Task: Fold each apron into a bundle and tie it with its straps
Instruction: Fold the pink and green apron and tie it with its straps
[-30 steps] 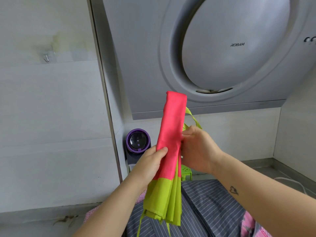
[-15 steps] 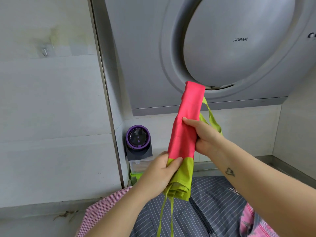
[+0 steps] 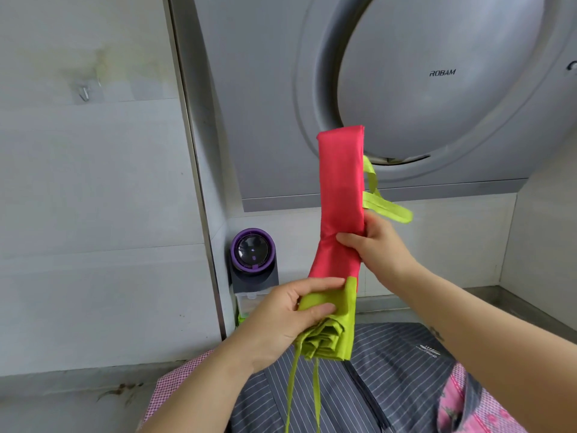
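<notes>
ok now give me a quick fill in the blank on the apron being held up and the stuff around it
1. The left hand grips the folded apron's ____ lower end.
2. The right hand holds it ____ up than the left hand.
3. Two thin straps hang ____ from the lower end.
4. The range hood behind bears the word ____.

Missing words: green; higher; down; ROBAM.

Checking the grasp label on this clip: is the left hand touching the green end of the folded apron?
Touching. The head view shows the left hand with fingers and thumb curled round the apron's green end.
</notes>
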{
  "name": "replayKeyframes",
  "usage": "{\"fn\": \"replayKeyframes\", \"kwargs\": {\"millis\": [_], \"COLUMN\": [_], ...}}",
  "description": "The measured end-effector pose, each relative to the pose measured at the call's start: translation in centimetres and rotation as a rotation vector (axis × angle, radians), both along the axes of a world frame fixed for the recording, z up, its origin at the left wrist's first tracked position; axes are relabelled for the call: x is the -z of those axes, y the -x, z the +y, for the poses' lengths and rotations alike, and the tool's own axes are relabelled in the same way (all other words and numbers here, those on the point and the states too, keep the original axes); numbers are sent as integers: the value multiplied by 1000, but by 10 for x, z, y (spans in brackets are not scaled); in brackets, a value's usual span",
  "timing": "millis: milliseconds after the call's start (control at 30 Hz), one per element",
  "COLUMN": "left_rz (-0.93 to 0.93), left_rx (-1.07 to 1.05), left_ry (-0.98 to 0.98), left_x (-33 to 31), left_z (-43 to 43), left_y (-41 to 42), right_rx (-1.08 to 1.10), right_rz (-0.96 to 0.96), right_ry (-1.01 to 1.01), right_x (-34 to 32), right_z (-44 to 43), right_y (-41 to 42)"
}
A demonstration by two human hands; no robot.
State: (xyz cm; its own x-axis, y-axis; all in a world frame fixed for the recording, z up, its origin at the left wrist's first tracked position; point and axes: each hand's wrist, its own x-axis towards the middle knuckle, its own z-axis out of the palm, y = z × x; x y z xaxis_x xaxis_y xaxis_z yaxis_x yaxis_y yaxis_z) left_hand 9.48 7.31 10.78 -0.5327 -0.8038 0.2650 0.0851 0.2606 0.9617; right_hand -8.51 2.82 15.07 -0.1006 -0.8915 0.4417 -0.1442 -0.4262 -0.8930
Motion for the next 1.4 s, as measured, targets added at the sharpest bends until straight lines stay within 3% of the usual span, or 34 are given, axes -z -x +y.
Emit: {"fn": "replayKeyframes", "kwargs": {"millis": [167, 233, 300, 467, 600, 700, 767, 867, 967, 1033, 1100, 1200, 1267, 1400], "left_rz": [133, 162, 188, 316, 160, 62, 92, 141, 122, 80, -11, -78, 17, 168], "left_rx": [39, 30, 41, 165, 220, 205, 141, 72, -26, -120, -187, -213, -181, 47], "left_ry": [-198, -228, -276, -639, -515, -399, -384, -333, -240, -144, -37, 14, -72, -321], "left_x": [-5, -7, -9, -9, -13, -12, -12, -13, -15, -17, -23, -24, -25, -36], "left_z": [4, 7, 9, 12, 12, 15, 16, 20, 21, 17, 15, 13, 11, 11], "left_y": [0, -1, -3, -14, -15, -10, -6, 1, 2, -1, -4, 3, 7, 3], "right_rx": [-9, -143, -277, -186, -76, -14, -26, -156, -409, -562, -621, -581, -477, -459], "right_rz": [-22, 28, 177, 494, 736, 790, 728, 428, -32, -214, -221, 44, 107, -31], "right_ry": [87, 192, 310, 545, 609, 621, 577, 374, -49, -306, -452, -460, -355, -283], "right_x": [2, -2, -2, -1, -4, -4, -4, -3, -11, -21, -31, -39, -45, -47], "right_z": [3, 8, 10, 18, 21, 25, 22, 15, 11, 13, 14, 14, 13, 9], "right_y": [2, 4, 8, 12, 22, 26, 28, 26, 32, 41, 48, 38, 28, 20]}}
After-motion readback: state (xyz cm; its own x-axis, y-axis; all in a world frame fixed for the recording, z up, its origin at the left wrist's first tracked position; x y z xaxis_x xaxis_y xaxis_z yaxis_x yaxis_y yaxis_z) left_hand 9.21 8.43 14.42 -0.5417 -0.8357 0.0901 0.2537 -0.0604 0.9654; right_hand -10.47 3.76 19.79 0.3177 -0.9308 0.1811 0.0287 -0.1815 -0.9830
